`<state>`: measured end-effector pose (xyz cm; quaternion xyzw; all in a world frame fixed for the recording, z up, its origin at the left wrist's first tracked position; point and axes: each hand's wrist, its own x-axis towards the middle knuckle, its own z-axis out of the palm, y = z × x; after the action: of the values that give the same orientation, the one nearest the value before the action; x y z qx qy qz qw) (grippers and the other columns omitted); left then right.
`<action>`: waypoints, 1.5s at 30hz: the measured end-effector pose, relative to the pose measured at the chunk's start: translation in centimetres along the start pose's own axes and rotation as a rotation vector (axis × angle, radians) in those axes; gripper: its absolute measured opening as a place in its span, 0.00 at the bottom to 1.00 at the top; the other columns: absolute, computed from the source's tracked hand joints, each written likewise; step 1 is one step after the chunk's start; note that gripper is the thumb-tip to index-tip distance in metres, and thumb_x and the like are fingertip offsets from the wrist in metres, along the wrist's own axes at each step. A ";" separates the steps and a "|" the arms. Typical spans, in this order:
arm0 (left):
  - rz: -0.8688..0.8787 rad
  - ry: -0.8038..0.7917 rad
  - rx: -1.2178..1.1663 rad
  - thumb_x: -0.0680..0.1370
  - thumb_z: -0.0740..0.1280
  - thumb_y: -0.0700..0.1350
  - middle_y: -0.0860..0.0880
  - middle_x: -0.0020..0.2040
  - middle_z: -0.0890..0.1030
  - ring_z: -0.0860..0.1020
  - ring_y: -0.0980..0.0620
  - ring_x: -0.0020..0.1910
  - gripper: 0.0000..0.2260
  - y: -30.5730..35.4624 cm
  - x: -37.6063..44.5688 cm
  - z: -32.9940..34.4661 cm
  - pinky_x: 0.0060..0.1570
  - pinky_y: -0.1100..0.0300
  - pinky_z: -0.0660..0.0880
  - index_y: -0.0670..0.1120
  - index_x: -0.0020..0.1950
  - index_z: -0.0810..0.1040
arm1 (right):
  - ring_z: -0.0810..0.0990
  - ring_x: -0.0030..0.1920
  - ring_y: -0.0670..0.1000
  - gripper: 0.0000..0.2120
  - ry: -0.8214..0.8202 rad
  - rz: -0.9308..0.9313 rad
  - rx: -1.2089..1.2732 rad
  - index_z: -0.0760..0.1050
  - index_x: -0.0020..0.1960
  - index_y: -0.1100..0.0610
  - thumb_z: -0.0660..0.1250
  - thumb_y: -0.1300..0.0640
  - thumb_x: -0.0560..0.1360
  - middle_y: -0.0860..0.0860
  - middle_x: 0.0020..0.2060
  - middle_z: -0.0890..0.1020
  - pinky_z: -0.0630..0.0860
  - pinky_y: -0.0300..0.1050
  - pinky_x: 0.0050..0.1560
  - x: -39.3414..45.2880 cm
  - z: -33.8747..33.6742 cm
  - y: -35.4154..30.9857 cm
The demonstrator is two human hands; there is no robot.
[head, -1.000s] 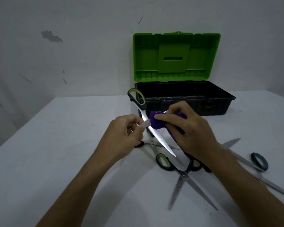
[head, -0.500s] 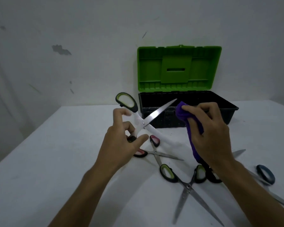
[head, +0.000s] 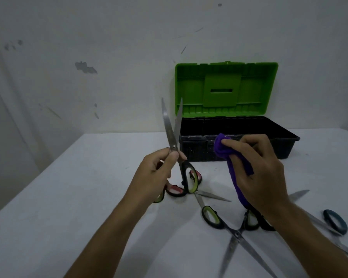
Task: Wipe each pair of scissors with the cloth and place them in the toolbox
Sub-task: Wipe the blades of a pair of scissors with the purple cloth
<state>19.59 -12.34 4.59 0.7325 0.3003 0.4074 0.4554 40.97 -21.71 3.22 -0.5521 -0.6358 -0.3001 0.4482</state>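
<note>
My left hand (head: 156, 173) pinches a pair of green-and-black scissors (head: 172, 129) near the pivot, blades slightly apart and pointing up, handles hanging down. To its right, my right hand (head: 257, 173) grips a bunched purple cloth (head: 222, 146), held apart from the blades in front of the toolbox. The toolbox (head: 239, 135) stands at the back with its black tray showing and its green lid (head: 225, 87) upright. On the table lie red-handled scissors (head: 176, 190), a second green-handled pair (head: 231, 231) spread open, and a blue-handled pair (head: 334, 221) at the right.
The white table (head: 78, 197) meets a marked white wall behind the toolbox. The table's left edge runs diagonally at the left. Loose scissors lie in a cluster under and between my hands.
My left hand has turned the held scissors so the blades point up and the handles down, and the blades have nearly come together. My right hand with the cloth stays off the blades.
</note>
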 end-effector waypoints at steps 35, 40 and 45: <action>-0.068 -0.289 0.016 0.75 0.72 0.44 0.46 0.38 0.87 0.84 0.49 0.33 0.03 1.2 -0.7 0.6 0.33 0.59 0.79 0.45 0.43 0.84 | 0.75 0.47 0.53 0.17 -0.206 -0.150 -0.062 0.76 0.66 0.51 0.64 0.54 0.78 0.55 0.55 0.69 0.78 0.41 0.38 1.0 1.7 -0.9; -0.218 -0.334 0.016 0.75 0.72 0.43 0.43 0.39 0.87 0.83 0.48 0.33 0.06 0.8 -0.7 -0.3 0.30 0.59 0.77 0.41 0.44 0.84 | 0.75 0.42 0.55 0.17 -0.169 0.060 -0.148 0.75 0.66 0.52 0.58 0.53 0.79 0.58 0.53 0.71 0.81 0.52 0.36 3.6 1.3 0.5; -0.197 -0.293 -0.006 0.73 0.74 0.46 0.41 0.39 0.86 0.83 0.48 0.31 0.11 1.4 -0.5 -0.1 0.31 0.58 0.77 0.38 0.46 0.82 | 0.76 0.48 0.55 0.19 -0.312 -0.270 -0.107 0.77 0.64 0.51 0.71 0.60 0.74 0.54 0.56 0.68 0.80 0.45 0.38 1.5 1.3 -2.7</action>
<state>19.31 -13.31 5.76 0.7496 0.2997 0.2504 0.5343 38.05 -20.46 4.37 -0.5246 -0.7490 -0.3017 0.2699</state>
